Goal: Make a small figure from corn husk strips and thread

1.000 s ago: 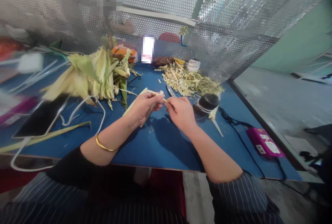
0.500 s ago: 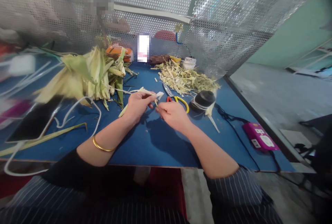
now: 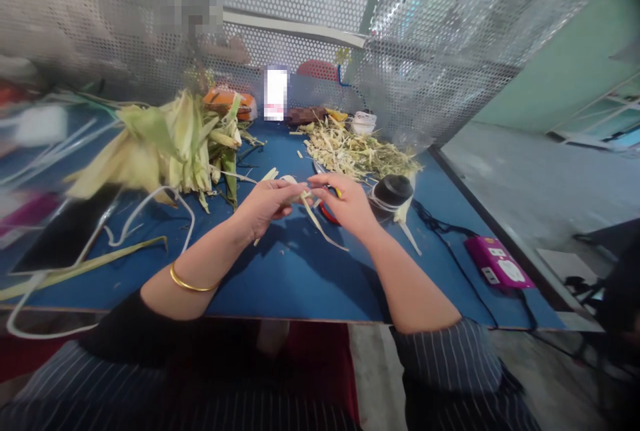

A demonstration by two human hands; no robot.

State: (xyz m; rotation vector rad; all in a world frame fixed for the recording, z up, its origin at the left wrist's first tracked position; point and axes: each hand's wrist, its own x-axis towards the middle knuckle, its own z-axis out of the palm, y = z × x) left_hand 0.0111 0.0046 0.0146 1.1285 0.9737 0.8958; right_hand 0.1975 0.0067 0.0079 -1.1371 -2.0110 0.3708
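Both of my hands meet over the blue table [image 3: 300,278] and pinch a pale corn husk strip [image 3: 320,224]. My left hand [image 3: 265,208], fingers closed, holds the strip's upper end. My right hand [image 3: 345,204] pinches it just to the right, and a thin sliver hangs down from it toward the table. Red and yellow handled scissors [image 3: 327,211] lie on the table, partly hidden under my right hand.
A heap of green corn husks [image 3: 170,144] lies at the left, shredded husk scraps [image 3: 360,151] at the back. A black round spool [image 3: 393,191], a pink device [image 3: 497,264] with black cable, a phone [image 3: 65,231] with white cable and a perforated metal screen [image 3: 425,38] surround the work spot.
My right hand has moved up and right, away from my left, peeling a thin sliver off the strip, which now trails down. The scissors are now mostly hidden beneath that hand.
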